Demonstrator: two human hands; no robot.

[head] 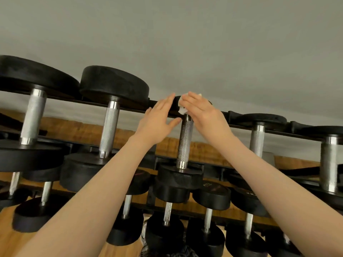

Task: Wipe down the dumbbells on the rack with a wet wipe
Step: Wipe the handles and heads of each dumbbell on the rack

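Grey wall w/ wood floor is sitting behind the black metal rack (241,115). I'm seeing the white crumpled wet wipe (182,109) pressing on the far head of the black rubber dumbbell w/ knurled steel handle (184,140), top tier, centre. Right hand (202,112) is pinning the wipe under flat fingers; left hand (159,117) is resting spread on the same head. Bigger dumbbells are flanking both sides.

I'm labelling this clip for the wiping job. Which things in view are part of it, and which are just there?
In the job:
wet wipe under the right hand
centre dumbbell, steadied by the left hand
other racked dumbbells

Just there:
wooden floor
grey wall
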